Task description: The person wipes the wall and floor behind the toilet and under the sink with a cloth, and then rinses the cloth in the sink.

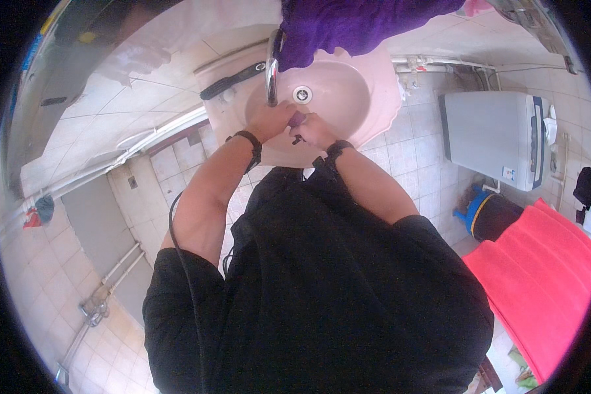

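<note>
Both my hands are close together over the near side of a pink washbasin (354, 88), below the curved metal faucet (272, 73). Between them is a small purple thing (297, 119), too small and too covered by fingers for its kind to show. My left hand (274, 120) is closed against it from the left, right by the faucet's spout. From the right, my right hand (318, 131) closes round it. A little dark piece (297, 139) sticks out under the right hand; what it belongs to is unclear. A round drain (302, 95) lies just beyond the hands.
A black comb or brush (233, 80) lies on the basin's left rim. Purple cloth (348, 29) hangs over the far side. To the right stand a grey-white appliance (489, 138), a dark bin with a blue and yellow rim (482, 213) and red cloth (538, 262). Pipes (154, 134) run along the left wall.
</note>
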Action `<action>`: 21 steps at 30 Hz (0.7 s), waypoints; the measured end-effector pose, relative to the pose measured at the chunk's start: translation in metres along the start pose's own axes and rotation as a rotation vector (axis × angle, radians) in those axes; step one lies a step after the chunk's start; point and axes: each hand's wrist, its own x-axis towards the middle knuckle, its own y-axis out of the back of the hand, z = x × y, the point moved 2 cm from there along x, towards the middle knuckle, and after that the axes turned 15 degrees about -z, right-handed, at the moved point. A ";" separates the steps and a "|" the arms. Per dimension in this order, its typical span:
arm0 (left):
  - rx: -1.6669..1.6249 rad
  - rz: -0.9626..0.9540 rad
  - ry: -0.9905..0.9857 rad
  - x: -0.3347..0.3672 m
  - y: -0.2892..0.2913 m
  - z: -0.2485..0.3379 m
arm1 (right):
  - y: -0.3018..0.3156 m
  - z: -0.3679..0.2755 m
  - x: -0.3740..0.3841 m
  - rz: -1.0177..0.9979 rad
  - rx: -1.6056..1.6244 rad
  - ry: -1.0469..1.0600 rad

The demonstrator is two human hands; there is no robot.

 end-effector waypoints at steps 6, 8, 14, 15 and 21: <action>0.027 -0.090 -0.045 0.004 0.014 0.011 | 0.004 0.005 -0.009 -0.061 0.230 -0.081; 0.006 -0.025 -0.085 0.001 0.010 0.009 | 0.000 0.006 -0.013 -0.177 0.436 -0.022; 0.040 0.068 -0.078 -0.003 0.021 0.021 | 0.005 0.026 -0.003 -0.394 0.700 0.056; 0.056 0.097 -0.077 -0.004 0.019 0.021 | 0.006 0.024 -0.006 -0.433 0.702 0.054; 0.027 0.159 0.080 -0.010 0.018 0.032 | 0.008 0.007 -0.011 -0.083 0.205 0.013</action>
